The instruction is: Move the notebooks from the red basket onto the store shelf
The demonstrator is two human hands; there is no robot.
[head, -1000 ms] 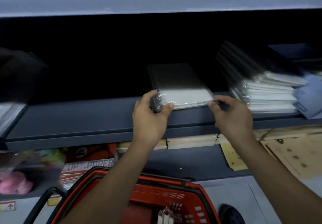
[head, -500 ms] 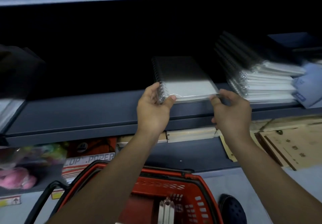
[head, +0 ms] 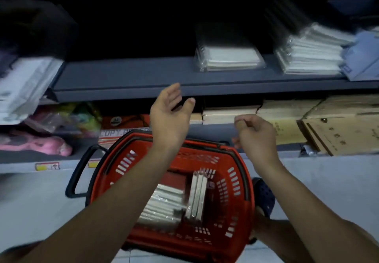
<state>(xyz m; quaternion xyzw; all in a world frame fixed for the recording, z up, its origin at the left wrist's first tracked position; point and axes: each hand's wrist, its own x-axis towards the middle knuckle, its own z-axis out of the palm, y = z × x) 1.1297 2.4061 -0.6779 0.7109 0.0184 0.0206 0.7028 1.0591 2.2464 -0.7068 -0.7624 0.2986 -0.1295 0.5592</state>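
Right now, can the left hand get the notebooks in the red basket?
Probably yes. The left hand is open and holds nothing, the red basket has no lid, and the notebooks lie uncovered just below.

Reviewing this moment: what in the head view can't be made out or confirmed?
- Number of notebooks in the red basket: both forearms cross over it and the wrapped stack is blurred.
- Back of the shelf: lost in darkness above the placed notebook.
- Stack at right: motion blur hides the count.
- Right hand: fingers curled, nothing visible in them.
- Left hand: open, empty.
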